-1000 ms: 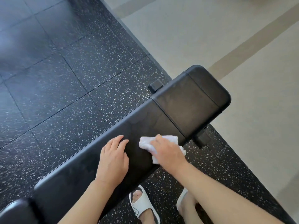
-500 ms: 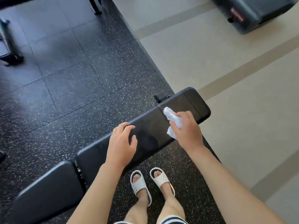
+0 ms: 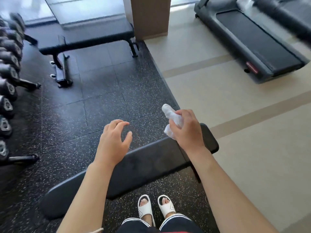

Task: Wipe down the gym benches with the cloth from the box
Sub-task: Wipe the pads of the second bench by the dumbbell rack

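1. Gripping the cloth (image 3: 174, 121): right hand (image 3: 188, 130) is closed round it, held up in the air above the near bench's end pad, not touching the pad. Sits at about 2 o'clock from frame centre.
2. Cloth look: white, crumpled into a wad, one rounded end sticking out past the fingers toward 11 o'clock, a second lobe bulging below the thumb side. Count: one cloth.
3. Left hand (image 3: 113, 142): empty, fingers spread and loosely curled, palm down, hovering above the far edge of the near bench; contact with the pad can't be told. It sits at 9 o'clock from the right hand, well apart.
4. Near bench (image 3: 151, 158): black padded, runs diagonally from 7 o'clock up to 3 o'clock, split into long pad plus a short end pad under the right hand.
5. Second bench (image 3: 87, 38): black, flat, at 11 o'clock on the speckled black rubber floor (image 3: 101, 91). Benches counted: two.
6. Feet: two white slides (image 3: 155, 209) at 6 o'clock, just on the near side of the bench.
7. Dumbbell rack (image 3: 8, 78) along the 9 o'clock edge, blurred, no count.
8. One treadmill (image 3: 255, 39) at 1 o'clock on the beige floor; one wooden pillar (image 3: 150, 15) at 12 o'clock.
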